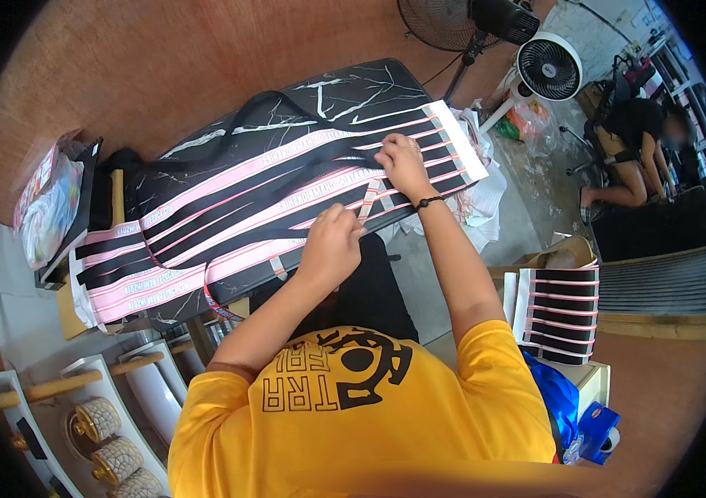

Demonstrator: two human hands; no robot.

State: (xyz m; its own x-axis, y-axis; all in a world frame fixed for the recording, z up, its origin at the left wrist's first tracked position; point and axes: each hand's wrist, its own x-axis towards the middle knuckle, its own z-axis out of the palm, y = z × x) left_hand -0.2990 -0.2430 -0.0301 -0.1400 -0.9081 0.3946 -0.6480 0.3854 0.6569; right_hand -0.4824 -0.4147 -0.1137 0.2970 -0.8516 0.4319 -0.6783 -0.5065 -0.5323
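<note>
Workshop, brown floor, black marble-pattern table (345, 87) by two fans

Pink printed ribbons (228, 195) lie in parallel rows along tabletop, about six, exact count unclear

Left hand (332, 241) fingers curled, pinching ribbon near front edge; right hand (401, 163) fingers together, pressing ribbon flat

Judgement: hold strip taut, keep rows parallel before pressing

One stack of carded ribbon (564, 311) right of person
</note>
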